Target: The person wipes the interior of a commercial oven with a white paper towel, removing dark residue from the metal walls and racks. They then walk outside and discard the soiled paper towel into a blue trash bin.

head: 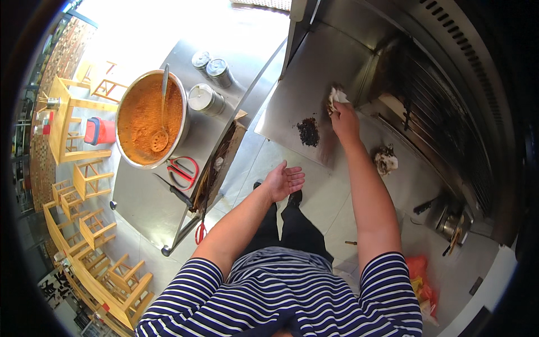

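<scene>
My right hand (345,120) grips a soiled white wipe (337,97) against a stainless steel panel (320,67) below the dark grill. A pile of black crumbs (308,132) lies on the panel, to the left of that hand. Palm up and fingers apart, my left hand (285,182) is held above the floor, with nothing in it. Another crumpled, blackened wipe (385,160) rests to the right of my right forearm.
At left, a steel table (139,202) bears a large bowl of orange-red seasoning (141,122) with a slotted ladle (160,140), lidded steel canisters (206,99), red-handled scissors (182,172) and a knife (181,195). Slatted grill (446,101) stands right. Wooden stools (92,181) are beyond.
</scene>
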Demonstrator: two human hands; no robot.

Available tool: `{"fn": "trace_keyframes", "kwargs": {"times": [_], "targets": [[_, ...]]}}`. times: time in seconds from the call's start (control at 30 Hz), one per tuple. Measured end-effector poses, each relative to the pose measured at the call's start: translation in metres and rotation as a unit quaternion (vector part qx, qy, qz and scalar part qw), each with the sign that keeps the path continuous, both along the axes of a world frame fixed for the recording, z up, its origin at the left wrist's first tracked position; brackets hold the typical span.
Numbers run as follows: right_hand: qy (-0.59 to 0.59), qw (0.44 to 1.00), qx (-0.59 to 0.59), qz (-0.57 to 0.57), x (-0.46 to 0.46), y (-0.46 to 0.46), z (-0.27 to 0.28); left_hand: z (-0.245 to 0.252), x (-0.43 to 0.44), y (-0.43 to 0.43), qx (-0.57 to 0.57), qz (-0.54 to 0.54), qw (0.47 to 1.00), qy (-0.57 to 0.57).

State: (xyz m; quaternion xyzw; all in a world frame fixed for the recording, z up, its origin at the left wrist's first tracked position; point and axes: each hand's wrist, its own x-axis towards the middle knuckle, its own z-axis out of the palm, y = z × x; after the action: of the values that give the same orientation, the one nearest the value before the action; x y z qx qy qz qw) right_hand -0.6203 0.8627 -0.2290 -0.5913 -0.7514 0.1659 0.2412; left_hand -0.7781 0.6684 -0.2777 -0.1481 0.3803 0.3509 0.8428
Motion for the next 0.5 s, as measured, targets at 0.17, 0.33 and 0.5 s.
{"fn": "trace_keyframes", "kwargs": {"times": [0.17, 0.33, 0.5], "targets": [[0.012, 0.993, 0.015, 0.117, -0.015, 0.032, -0.03, -0.031, 0.012, 0.039, -0.005, 0.029, 0.999, -0.032], [0.006, 0.969, 0.032, 0.246, -0.018, 0.009, -0.031, -0.035, 0.008, 0.056, 0.081, -0.004, 0.994, -0.067], [0.024, 0.96, -0.019, 0.279, -0.016, -0.013, -0.02, -0.027, 0.006, 0.057, 0.074, 0.012, 0.995, -0.068]]}}
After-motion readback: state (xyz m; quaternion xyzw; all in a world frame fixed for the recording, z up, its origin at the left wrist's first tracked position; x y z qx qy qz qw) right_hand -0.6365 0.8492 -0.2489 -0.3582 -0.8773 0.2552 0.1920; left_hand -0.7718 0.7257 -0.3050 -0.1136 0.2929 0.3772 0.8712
